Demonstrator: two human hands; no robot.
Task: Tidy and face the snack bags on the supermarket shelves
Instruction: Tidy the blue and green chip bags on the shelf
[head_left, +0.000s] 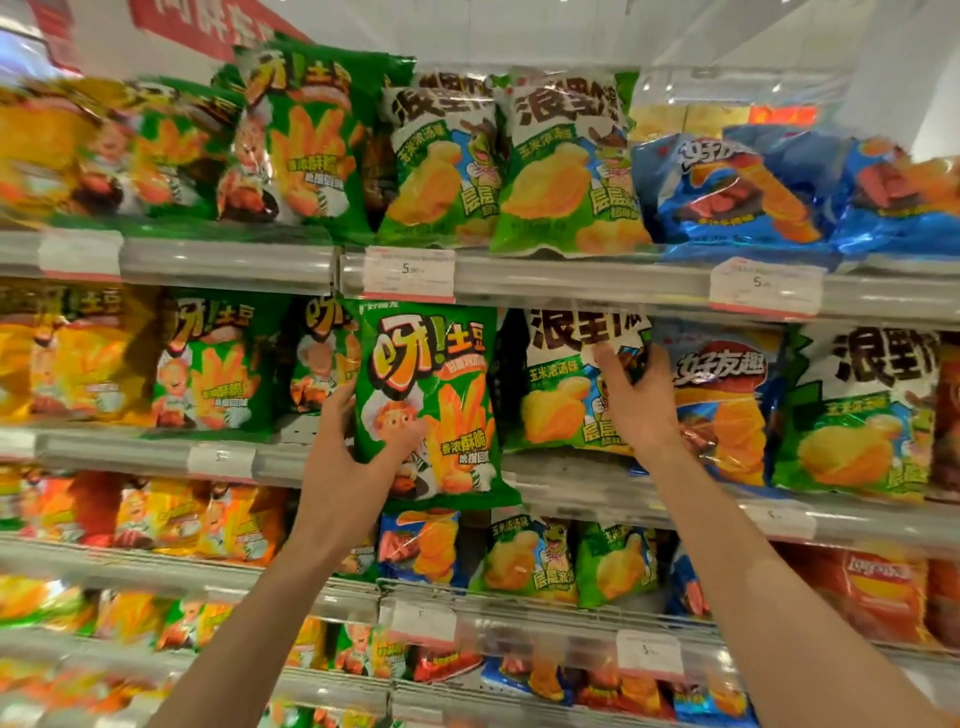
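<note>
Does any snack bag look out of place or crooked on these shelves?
Yes. On the top shelf, a green fries bag leans tilted above its neighbours. The left hand holds another green bag out in front of the second shelf, off its row.

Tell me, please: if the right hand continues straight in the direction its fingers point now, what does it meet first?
The right hand points up and into the second shelf, its fingers already at the white-topped green corn chip bag. It would most likely press that bag first, though whether it also holds something dark is unclear.
</note>
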